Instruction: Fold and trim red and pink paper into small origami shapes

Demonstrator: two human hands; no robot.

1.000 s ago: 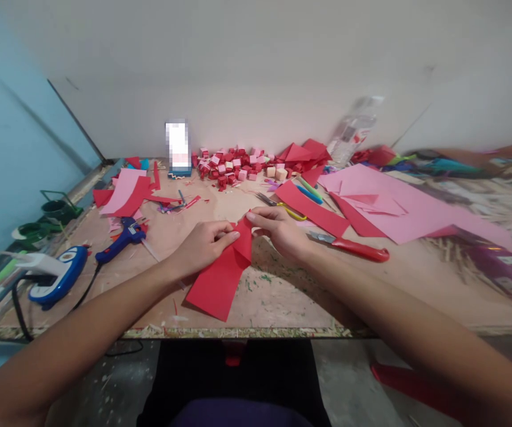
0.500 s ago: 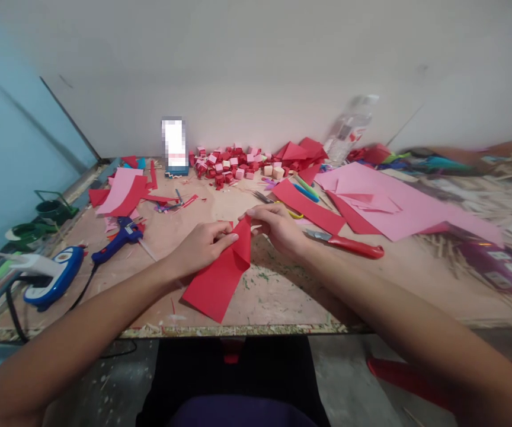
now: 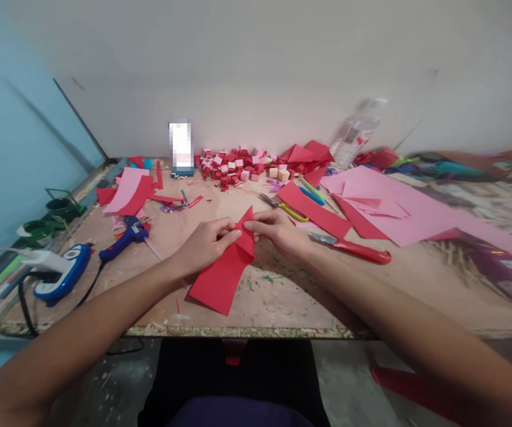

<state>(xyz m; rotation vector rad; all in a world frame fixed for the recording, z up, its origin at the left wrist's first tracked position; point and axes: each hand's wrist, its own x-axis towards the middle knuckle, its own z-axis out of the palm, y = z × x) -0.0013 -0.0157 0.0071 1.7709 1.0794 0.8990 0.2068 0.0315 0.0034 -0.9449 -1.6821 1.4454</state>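
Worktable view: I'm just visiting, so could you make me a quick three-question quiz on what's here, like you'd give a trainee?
1. What do the left hand and right hand both grip?
A) bottle
B) red paper
C) pink paper

2. True or false: the glue gun lies on the table, to the left of the left hand.

3. Fill in the colour: the scissors beyond the right hand have a ____ handle.

Key: 1. B; 2. True; 3. yellow.
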